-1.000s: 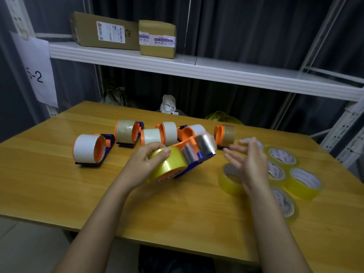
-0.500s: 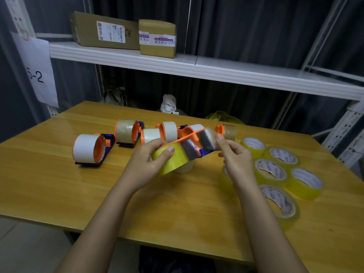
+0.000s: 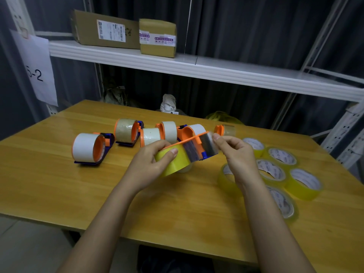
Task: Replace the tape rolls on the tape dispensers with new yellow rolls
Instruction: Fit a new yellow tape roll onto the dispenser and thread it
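Note:
An orange and blue tape dispenser (image 3: pixel 199 146) with a yellow roll (image 3: pixel 173 162) on it is held above the wooden table (image 3: pixel 59 186). My left hand (image 3: pixel 151 164) grips the yellow roll, thumb across its face. My right hand (image 3: pixel 234 154) pinches the dispenser's front end by the shiny metal plate. Several other dispensers stand in a row behind, one at the left with a white roll (image 3: pixel 86 147), one with a brownish roll (image 3: pixel 126 131). Several new yellow rolls (image 3: pixel 303 182) lie flat at the right.
A white shelf (image 3: pixel 197 69) runs above the table's far edge and carries two cardboard boxes (image 3: pixel 157 37). A paper sign (image 3: pixel 37 69) hangs at the left. Metal rack posts (image 3: pixel 342 133) stand at the right. A wrapped bundle (image 3: pixel 168 104) sits behind the table.
My right hand came in from above the loose yellow rolls and took hold of the dispenser's front end. The dispenser has been lifted and tilted a little.

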Tool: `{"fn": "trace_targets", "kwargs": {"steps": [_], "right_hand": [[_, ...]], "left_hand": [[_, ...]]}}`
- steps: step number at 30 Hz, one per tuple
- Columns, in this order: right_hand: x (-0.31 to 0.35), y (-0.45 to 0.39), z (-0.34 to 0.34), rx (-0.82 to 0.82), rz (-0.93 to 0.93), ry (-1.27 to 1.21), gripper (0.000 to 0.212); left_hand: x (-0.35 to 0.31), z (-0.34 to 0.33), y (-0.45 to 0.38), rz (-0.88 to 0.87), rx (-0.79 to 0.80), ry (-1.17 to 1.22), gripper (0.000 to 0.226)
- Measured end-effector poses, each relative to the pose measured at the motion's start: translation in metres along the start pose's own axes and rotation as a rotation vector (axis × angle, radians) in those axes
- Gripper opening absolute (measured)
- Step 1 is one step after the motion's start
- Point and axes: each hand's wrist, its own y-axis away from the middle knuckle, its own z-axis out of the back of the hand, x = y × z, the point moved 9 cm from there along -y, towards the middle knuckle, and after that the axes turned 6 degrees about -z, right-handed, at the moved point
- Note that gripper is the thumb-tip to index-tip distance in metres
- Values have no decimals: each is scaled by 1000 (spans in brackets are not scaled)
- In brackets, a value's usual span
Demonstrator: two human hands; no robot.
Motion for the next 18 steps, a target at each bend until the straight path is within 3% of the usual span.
{"fn": "trace_targets", "kwargs": {"steps": [10, 18], "right_hand": [[0, -2, 1, 33, -28, -3, 13], [6, -2, 5, -95, 80, 191, 16]], "left_hand": [[-1, 0, 0, 11, 4, -16, 39], [-6, -7, 0, 4, 23, -11, 39]]}}
